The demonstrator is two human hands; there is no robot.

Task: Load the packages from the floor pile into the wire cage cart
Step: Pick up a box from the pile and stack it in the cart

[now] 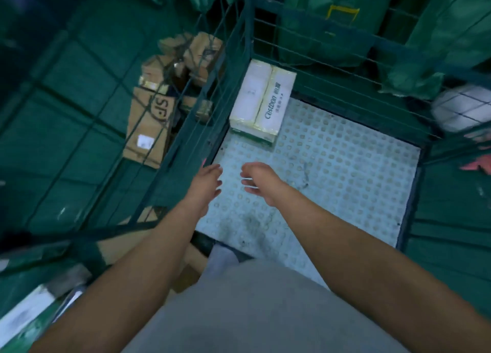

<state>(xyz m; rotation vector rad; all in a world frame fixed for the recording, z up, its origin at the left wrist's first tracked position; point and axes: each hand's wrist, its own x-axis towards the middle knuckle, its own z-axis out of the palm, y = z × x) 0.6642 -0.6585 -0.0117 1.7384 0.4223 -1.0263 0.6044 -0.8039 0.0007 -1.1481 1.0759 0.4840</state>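
I look down into the green wire cage cart (233, 68), whose pale dotted floor panel (332, 172) is mostly bare. A white and yellow wrapped package (263, 100) lies in its far left corner against the wire wall. My left hand (206, 185) and my right hand (261, 182) hover side by side above the near left part of the cart floor, fingers relaxed, holding nothing. Brown cardboard boxes (151, 121) lie on the green floor outside the cart's left wall, seen through the wire.
Green sacks (430, 34) hang or lean behind the cart's back wall. A white bundle (462, 111) sits outside the right wall. More cardboard (119, 246) lies near my left arm, and a white parcel (24, 313) sits at bottom left.
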